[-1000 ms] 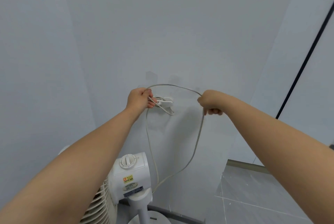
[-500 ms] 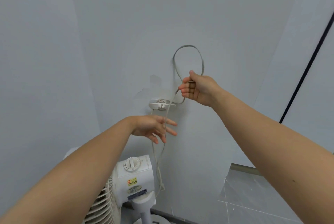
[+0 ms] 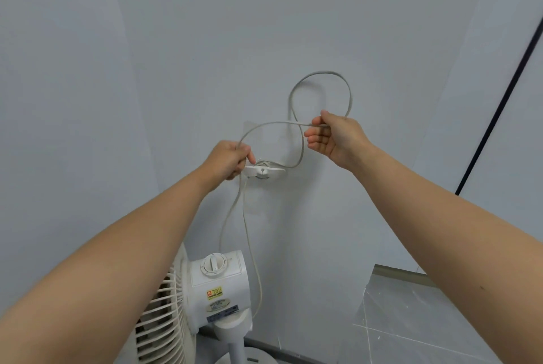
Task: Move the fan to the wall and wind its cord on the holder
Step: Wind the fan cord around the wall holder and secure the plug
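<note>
Left hand [image 3: 227, 159], open a moment before, gripped the cord [image 3: 323, 72] beside the holder [image 3: 264, 171]; right hand [image 3: 335, 137] pinched the next loop.

Both my arms are bare and stretched forward. My left forearm comes in from 8 o'clock. My left hand [image 3: 229, 159] has its fingers curled, gripping the cord [image 3: 270, 123]. My right forearm comes in from 4 o'clock. My right hand [image 3: 335, 140] sits at 2 o'clock from the left, palm side visible, thumb on top, pinching the same cord. The lower fingers are loosely bent.
</note>
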